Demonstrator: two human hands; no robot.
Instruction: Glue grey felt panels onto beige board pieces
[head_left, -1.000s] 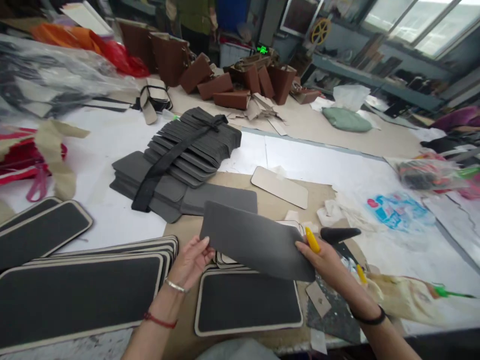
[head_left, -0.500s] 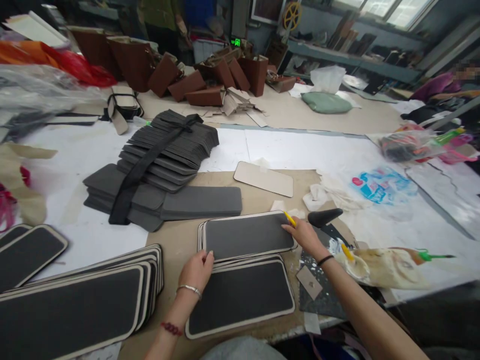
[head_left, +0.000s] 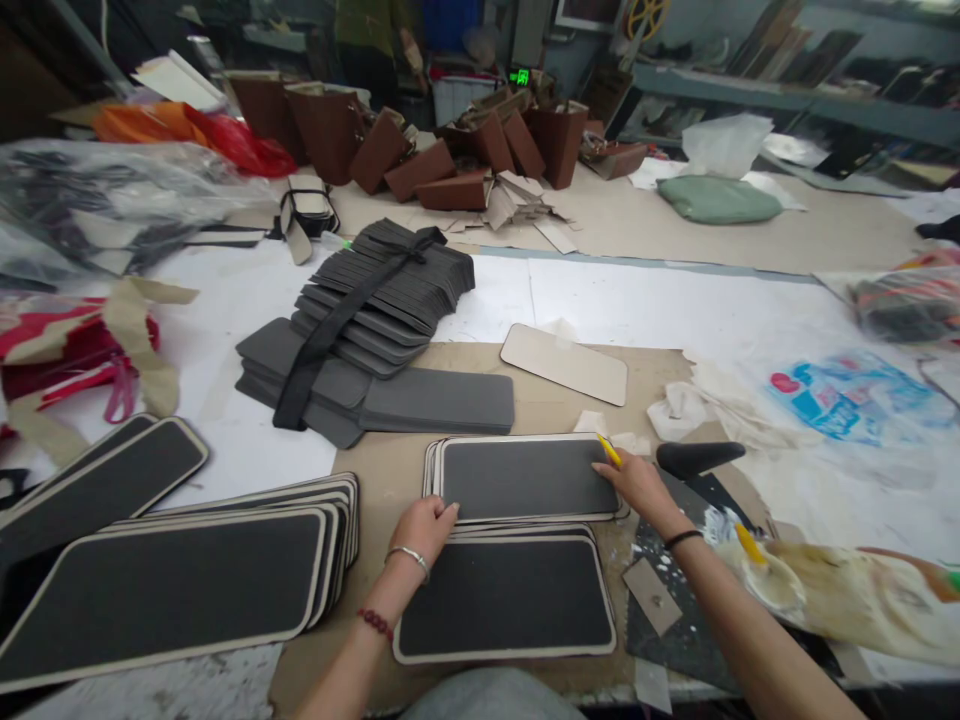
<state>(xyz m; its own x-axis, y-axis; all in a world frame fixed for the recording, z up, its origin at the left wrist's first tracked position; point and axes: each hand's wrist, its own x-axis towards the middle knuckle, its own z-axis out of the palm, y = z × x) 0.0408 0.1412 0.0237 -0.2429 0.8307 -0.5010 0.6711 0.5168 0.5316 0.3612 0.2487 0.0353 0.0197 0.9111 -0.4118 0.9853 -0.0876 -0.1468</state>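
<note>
A dark grey rounded panel (head_left: pixel 525 480) with a pale border lies on top of a small stack in front of me. My left hand (head_left: pixel 421 528) is closed at its lower left corner, thumb on the edge. In my right hand (head_left: pixel 643 488), closed at the panel's right end, is a slim yellow tool (head_left: pixel 609 450), its kind unclear. Nearer to me lies a second stack of panels (head_left: pixel 510 595), black with pale borders. To the left, larger bordered panels (head_left: pixel 187 570) are fanned in a pile.
Strapped grey pieces (head_left: pixel 375 300) stand beyond the panels. A beige panel (head_left: pixel 566 362) lies behind. On the right are a black-handled object (head_left: pixel 697 458), a stained dark board (head_left: pixel 652 640) and a glue-smeared container (head_left: pixel 776 590). Brown bags (head_left: pixel 420 165) line the far side.
My view has turned left, so everything sits further right in the picture. Both hands keep their places at the top panel, and the yellow tool stays in my right hand.
</note>
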